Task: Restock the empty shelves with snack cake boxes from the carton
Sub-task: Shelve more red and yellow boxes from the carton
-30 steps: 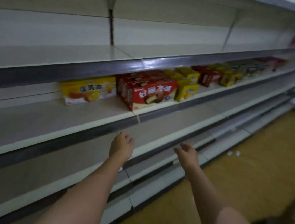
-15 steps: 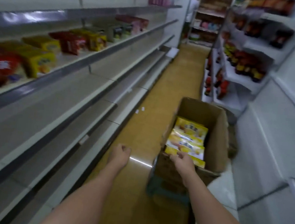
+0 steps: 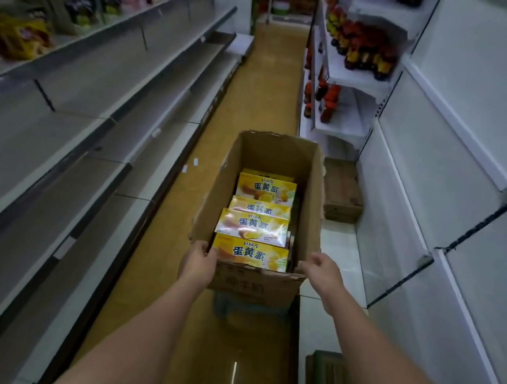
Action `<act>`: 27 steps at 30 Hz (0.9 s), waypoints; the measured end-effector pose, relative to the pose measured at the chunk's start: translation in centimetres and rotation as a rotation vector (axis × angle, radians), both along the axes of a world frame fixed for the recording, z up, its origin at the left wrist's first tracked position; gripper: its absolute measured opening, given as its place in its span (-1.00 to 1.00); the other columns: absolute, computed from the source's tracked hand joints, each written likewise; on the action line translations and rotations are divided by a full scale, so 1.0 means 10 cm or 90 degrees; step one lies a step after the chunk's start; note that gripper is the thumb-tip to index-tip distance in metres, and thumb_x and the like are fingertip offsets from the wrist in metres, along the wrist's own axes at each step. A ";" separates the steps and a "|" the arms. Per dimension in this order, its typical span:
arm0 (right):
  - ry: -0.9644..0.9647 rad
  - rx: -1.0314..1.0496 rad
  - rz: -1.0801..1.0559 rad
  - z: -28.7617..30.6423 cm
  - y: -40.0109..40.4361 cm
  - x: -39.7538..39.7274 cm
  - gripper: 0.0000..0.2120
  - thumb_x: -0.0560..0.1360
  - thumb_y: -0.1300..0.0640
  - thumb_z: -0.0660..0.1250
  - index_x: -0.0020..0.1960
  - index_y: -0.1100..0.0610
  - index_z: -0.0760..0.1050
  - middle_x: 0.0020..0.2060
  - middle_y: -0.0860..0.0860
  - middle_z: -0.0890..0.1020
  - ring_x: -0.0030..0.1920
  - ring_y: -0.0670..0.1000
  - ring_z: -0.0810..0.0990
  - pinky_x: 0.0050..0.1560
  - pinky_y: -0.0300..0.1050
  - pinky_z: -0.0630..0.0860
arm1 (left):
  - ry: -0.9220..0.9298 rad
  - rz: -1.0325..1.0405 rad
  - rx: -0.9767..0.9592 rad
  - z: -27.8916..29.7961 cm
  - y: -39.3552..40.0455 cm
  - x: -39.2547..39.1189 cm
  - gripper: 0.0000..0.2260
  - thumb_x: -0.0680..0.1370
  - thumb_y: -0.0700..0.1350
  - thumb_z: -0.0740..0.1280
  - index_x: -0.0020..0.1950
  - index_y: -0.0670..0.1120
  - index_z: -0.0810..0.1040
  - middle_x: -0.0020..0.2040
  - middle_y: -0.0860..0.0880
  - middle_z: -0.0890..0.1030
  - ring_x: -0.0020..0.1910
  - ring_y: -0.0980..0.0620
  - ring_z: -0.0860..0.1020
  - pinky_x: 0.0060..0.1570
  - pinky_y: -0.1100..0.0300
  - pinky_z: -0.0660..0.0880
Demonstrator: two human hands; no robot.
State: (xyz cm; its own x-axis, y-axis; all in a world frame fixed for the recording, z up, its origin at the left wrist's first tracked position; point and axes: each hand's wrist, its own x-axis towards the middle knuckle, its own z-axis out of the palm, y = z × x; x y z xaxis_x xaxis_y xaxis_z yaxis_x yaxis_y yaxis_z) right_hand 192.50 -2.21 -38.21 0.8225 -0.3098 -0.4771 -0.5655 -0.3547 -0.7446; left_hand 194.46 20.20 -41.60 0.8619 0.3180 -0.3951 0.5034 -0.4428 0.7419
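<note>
Aisle floor runs between two shelf runs; the carton stands open on it, raised on a low green stool. Yellow boxes lie stacked inside, faces up, four or more showing; the nearest box sits against the carton's near wall. Each box is judged light, stiff card with a glossy, slippery film; take hold across the short ends, not by pressing the face, which may dent.

Left hand grips the near-left carton corner, fingers curled over the rim. Right hand is at the near-right corner, fingers bent toward the rim; whether they clamp it cannot be told.

Left shelves are mostly bare, with snack packs on the upper tier. Bottles fill the right rack. A second carton lies beyond. The deep carton walls restrict reach to the farther boxes.
</note>
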 end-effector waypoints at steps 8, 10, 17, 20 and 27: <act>0.050 -0.029 0.031 -0.25 -0.11 0.71 -0.49 0.58 0.13 0.26 0.48 0.20 0.23 0.42 0.12 0.36 0.38 0.14 0.37 0.25 -0.06 0.38 | 0.024 0.023 0.047 -0.37 -0.12 0.79 -0.61 0.62 0.03 0.18 0.39 -0.12 0.34 0.31 -0.15 0.44 0.23 -0.16 0.47 0.18 -0.08 0.48; 0.072 -0.035 0.043 -0.31 -0.08 0.89 -0.50 0.58 0.12 0.26 0.46 0.21 0.25 0.40 0.13 0.39 0.36 0.14 0.39 0.26 -0.03 0.39 | 0.049 0.010 0.066 -0.52 -0.06 0.97 -0.59 0.61 0.07 0.17 0.39 -0.12 0.34 0.32 -0.18 0.43 0.25 -0.20 0.45 0.21 -0.14 0.45; 0.187 -0.050 0.043 -0.76 0.10 1.49 -0.53 0.56 0.10 0.27 0.39 0.29 0.28 0.30 0.19 0.46 0.25 0.17 0.47 0.20 -0.02 0.43 | 0.183 -0.063 0.059 -1.05 0.01 1.51 -0.52 0.62 0.11 0.12 0.39 -0.20 0.34 0.35 -0.22 0.40 0.29 -0.25 0.41 0.27 -0.10 0.39; 0.228 -0.040 0.025 -0.97 0.15 1.66 -0.56 0.58 0.14 0.24 0.37 0.35 0.28 0.28 0.23 0.46 0.24 0.20 0.47 0.18 0.00 0.43 | 0.231 -0.074 0.054 -1.25 -0.02 1.64 -0.51 0.62 0.12 0.12 0.42 -0.19 0.31 0.36 -0.22 0.39 0.28 -0.26 0.42 0.25 -0.10 0.42; 0.304 -0.013 -0.009 -1.44 0.18 1.83 -0.63 0.54 0.16 0.29 0.27 0.34 0.38 0.03 0.21 0.54 -0.02 0.17 0.54 0.01 -0.01 0.50 | 0.328 -0.031 0.058 -1.60 -0.08 1.76 -0.41 0.61 0.15 0.12 0.48 -0.23 0.15 0.44 -0.25 0.28 0.33 -0.28 0.37 0.30 -0.08 0.36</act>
State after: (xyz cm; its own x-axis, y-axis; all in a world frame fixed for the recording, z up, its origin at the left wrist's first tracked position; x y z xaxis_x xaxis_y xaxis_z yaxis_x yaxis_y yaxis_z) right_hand 210.78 -0.44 -52.57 0.5087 -0.3323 -0.7942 -0.8473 -0.3566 -0.3935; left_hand 212.07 19.40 -57.61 0.5777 0.3344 -0.7446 0.7700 -0.5261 0.3611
